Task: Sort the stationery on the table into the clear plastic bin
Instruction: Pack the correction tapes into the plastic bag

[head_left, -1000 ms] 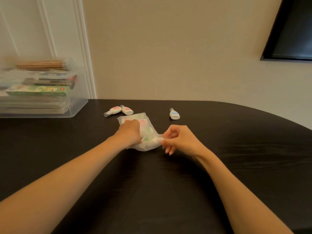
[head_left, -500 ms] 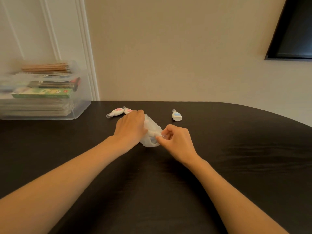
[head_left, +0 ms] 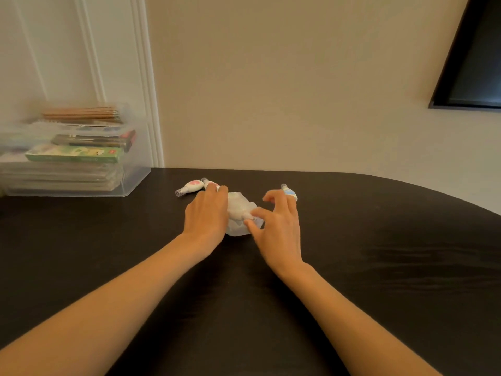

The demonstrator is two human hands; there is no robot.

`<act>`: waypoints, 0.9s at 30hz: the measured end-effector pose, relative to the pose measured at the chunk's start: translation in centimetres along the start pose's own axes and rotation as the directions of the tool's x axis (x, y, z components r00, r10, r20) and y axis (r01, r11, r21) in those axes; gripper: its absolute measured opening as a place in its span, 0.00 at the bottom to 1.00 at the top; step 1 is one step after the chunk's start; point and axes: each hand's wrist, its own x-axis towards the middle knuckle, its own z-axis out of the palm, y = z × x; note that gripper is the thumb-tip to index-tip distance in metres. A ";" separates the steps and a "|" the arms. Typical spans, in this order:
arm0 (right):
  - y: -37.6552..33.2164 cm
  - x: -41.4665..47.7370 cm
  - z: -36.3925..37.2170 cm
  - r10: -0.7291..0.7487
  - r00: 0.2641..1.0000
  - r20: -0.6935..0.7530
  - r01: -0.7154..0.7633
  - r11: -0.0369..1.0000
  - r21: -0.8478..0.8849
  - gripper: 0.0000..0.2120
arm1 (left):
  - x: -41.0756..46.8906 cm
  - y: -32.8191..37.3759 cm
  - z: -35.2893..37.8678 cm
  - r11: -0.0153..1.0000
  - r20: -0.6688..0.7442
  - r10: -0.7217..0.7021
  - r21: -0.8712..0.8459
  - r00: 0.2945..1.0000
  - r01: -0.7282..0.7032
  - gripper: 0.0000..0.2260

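Observation:
A translucent plastic pouch (head_left: pixel 238 210) of small stationery lies folded on the black table (head_left: pixel 379 267). My left hand (head_left: pixel 207 213) rests palm down on its left side, fingers stretched forward. My right hand (head_left: pixel 276 226) pinches the pouch's right edge between thumb and forefinger, with its other fingers spread and raised. Two pink-and-white correction tapes (head_left: pixel 192 185) lie just beyond my left fingertips. A blue-and-white one (head_left: pixel 290 193) shows behind my right fingers. The clear plastic bin (head_left: pixel 130 180) stands at the far left of the table, stacked with books, boxes and pencils.
A beige wall runs behind the table's far edge. White door trim (head_left: pixel 146 90) rises behind the bin. A dark framed panel (head_left: pixel 471 63) hangs at the upper right. The table edge curves away at the right.
The pouch has been folded smaller between my hands. My right hand's fingers have spread open and reached further forward, near the blue correction tape. My left hand stays on the pouch.

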 end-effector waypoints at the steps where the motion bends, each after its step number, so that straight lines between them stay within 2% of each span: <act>1: -0.4 0.3 0.3 -0.021 0.999 -0.027 0.020 0.999 -0.034 0.07 | 0.1 -0.2 0.0 1.000 -0.022 -0.005 -0.022 1.000 0.005 0.18; 4: -1.6 1.5 0.8 -0.048 0.997 -0.052 0.044 0.996 -0.079 0.08 | 0.4 -0.8 -0.2 0.993 -0.057 -0.015 -0.118 0.998 0.009 0.17; 8: -2.3 2.9 2.0 -0.030 0.999 0.019 0.032 0.989 -0.141 0.11 | 0.5 -1.4 -0.2 0.980 -0.049 0.047 -0.193 0.998 -0.055 0.13; 10: -2.4 3.2 2.6 0.038 0.996 0.080 -0.037 0.999 -0.014 0.06 | 0.4 -1.6 0.2 0.971 -0.022 0.091 -0.220 0.996 -0.093 0.13; 12: -2.3 3.5 3.1 0.140 0.981 0.132 -0.153 0.984 0.096 0.07 | 0.5 -2.0 0.5 0.971 -0.014 0.084 -0.224 0.996 -0.085 0.12; 14: -2.1 3.4 3.5 0.170 0.969 0.180 -0.183 0.981 0.059 0.08 | 0.5 -2.2 0.9 0.981 0.019 0.066 -0.181 0.998 -0.062 0.12; 17: -2.5 3.1 3.7 0.136 0.925 0.354 -0.116 0.990 -0.079 0.09 | 0.6 -2.4 1.7 0.991 0.122 -0.010 -0.129 0.993 0.026 0.18; 19: -2.4 3.0 3.5 0.139 0.910 0.390 -0.105 0.989 -0.107 0.11 | 0.6 -2.4 1.9 0.991 0.135 -0.057 -0.109 0.989 0.072 0.20; 23: -1.2 2.9 2.4 0.127 0.950 0.285 -0.145 0.989 0.042 0.14 | 0.8 -2.2 2.2 0.987 0.054 -0.040 -0.153 0.998 0.048 0.21; 27: -0.2 2.4 1.8 0.072 0.957 0.279 -0.148 0.954 0.262 0.17 | 1.7 -1.9 2.3 0.987 0.022 0.002 -0.162 1.000 0.002 0.19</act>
